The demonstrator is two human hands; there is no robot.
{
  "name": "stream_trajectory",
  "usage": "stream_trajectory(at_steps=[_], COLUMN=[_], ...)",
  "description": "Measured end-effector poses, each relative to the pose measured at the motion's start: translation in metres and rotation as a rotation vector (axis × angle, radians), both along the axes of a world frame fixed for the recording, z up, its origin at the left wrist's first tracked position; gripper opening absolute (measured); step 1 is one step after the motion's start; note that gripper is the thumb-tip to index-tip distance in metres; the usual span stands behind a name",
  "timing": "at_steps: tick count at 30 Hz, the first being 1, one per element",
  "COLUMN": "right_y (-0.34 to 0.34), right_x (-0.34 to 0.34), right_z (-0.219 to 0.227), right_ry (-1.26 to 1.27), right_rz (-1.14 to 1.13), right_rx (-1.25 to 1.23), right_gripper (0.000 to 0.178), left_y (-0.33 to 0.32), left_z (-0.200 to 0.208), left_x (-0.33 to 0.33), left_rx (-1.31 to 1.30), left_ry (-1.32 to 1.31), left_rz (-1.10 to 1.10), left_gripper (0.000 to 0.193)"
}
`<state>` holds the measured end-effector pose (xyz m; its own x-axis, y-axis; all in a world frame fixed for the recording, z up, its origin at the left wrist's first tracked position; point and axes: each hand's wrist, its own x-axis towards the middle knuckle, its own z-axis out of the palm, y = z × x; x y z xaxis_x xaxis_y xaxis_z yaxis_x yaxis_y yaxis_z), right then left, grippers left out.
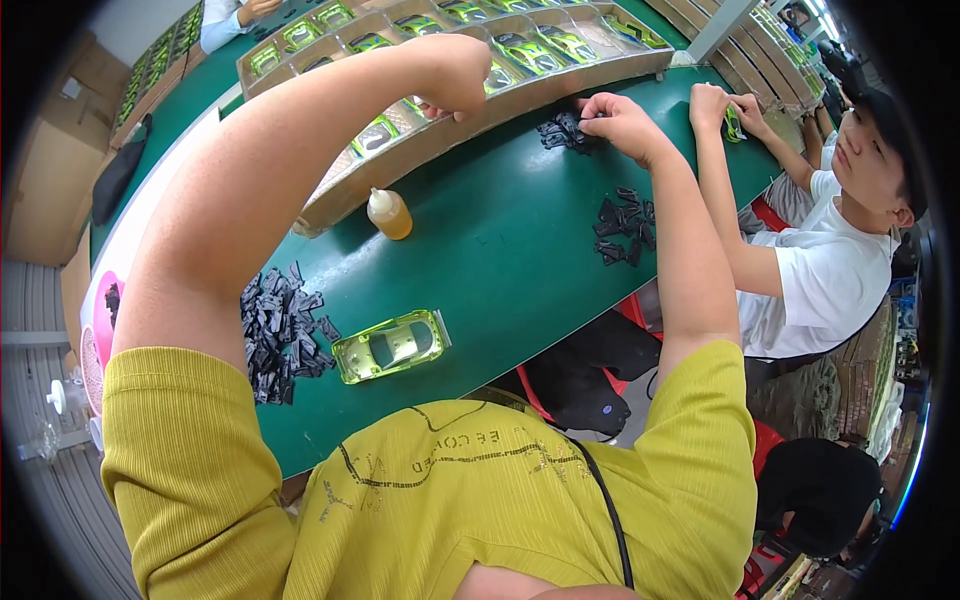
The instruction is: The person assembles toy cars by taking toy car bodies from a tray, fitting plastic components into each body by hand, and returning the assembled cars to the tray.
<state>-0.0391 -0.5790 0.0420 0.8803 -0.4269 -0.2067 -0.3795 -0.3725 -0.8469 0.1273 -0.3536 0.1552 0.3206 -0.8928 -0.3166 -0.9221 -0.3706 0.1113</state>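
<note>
My left hand (458, 78) reaches over the near edge of a partitioned cardboard tray (450, 137). Its fingers are curled and mostly hidden behind the hand; what they hold cannot be made out. Green and black toy car shells (527, 54) lie in the tray's compartments. Farther right, my right hand (628, 130) is closed in a pinch on a small black plastic part, at a pile of black plastic parts (565, 132). A clear yellow-green toy car body (390, 347) rests on the green table, close to my torso.
A squeeze bottle (389, 214) with amber liquid stands near the tray. Black part heaps lie at the left (280, 335) and right (625, 225) of the green table (480, 240). At the right, a co-worker (820, 250) in white handles a green piece; another person's sleeve (220, 25) shows far left.
</note>
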Motion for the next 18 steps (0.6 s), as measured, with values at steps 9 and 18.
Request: stream_trajectory(at_steps=[9,18], right_y=[0.030,0.029], right_x=[0.009,-0.007], right_z=[0.015,0.016], right_ry=[0.109,-0.068], right_rz=[0.187,0.256], right_rx=[-0.347,-0.174], right_gripper=[0.009,0.008], left_y=[-0.002,0.000], left_z=[-0.006,-0.015], left_x=[0.000,-0.004], left_rx=[0.023,0.069], left_ry=[0.014,-0.002], left_rz=[0.027,-0.003], left_gripper=[0.013,0.014])
